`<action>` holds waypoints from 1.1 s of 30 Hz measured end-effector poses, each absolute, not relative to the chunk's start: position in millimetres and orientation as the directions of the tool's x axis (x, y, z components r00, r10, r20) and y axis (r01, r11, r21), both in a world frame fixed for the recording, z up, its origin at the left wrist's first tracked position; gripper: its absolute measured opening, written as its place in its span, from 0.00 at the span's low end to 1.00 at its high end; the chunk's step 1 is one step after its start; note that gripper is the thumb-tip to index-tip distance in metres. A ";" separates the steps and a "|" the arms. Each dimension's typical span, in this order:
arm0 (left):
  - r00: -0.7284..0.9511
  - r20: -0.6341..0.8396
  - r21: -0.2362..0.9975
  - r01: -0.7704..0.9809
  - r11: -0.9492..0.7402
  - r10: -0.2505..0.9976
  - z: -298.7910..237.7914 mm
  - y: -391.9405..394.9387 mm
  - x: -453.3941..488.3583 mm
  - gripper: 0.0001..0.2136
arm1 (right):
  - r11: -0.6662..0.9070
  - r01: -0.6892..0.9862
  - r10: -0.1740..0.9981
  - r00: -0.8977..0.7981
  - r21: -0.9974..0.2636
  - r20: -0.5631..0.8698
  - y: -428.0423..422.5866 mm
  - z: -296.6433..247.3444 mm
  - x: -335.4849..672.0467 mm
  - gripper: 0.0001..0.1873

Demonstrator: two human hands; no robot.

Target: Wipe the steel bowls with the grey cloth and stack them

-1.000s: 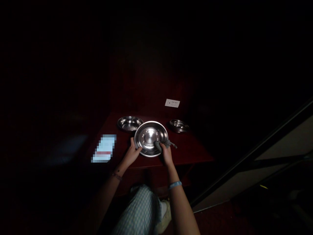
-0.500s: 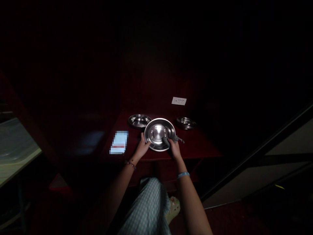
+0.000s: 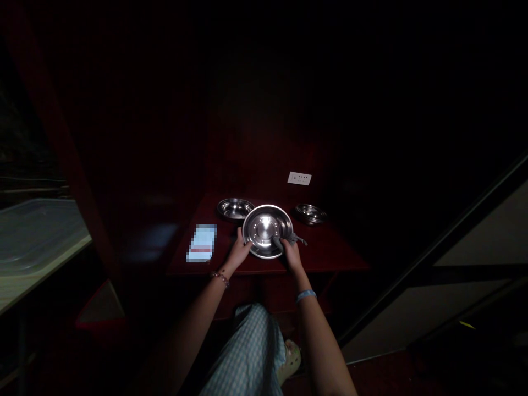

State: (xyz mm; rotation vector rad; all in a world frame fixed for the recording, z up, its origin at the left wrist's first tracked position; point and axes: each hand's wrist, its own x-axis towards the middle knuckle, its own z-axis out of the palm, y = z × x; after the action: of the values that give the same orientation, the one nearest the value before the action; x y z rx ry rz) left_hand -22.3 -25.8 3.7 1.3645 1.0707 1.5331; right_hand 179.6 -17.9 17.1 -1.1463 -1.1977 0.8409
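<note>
A shiny steel bowl (image 3: pixel 264 228) is held tilted toward me above the dark red table (image 3: pixel 330 256). My left hand (image 3: pixel 240 250) grips its left rim, thumb on the inside. At the lower right, my right hand (image 3: pixel 291 254) is closed on a grey cloth (image 3: pixel 293 238), pressing it against the bowl's rim and inner wall. Behind on the left lies another steel bowl (image 3: pixel 235 209), partly hidden by the held one. Several nested steel bowls (image 3: pixel 310 213) sit at the back right.
A lit phone (image 3: pixel 202 243), its screen blurred out, lies on the table's left side. On the back wall is a white socket plate (image 3: pixel 299 178). A clear plastic lid or box (image 3: pixel 45 234) rests on a wooden surface at far left. Much of the surroundings is dark.
The view has shifted slightly, so the table items sit a little lower. Both hands still hold the bowl, and the cloth has moved slightly along its inside.
</note>
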 end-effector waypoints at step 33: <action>-0.266 0.584 0.811 0.217 -0.543 0.767 43.0 -110.0 5.6 0.31 | 0.181 0.074 0.926 0.322 -0.981 0.195 -15.0 14.5 180.0 0.13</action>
State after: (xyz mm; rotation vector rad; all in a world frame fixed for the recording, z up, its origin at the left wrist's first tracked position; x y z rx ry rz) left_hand 5.6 -110.0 43.0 1.5886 1.2029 1.8627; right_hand 180.0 -15.0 14.5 -1.2384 -1.0753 0.8054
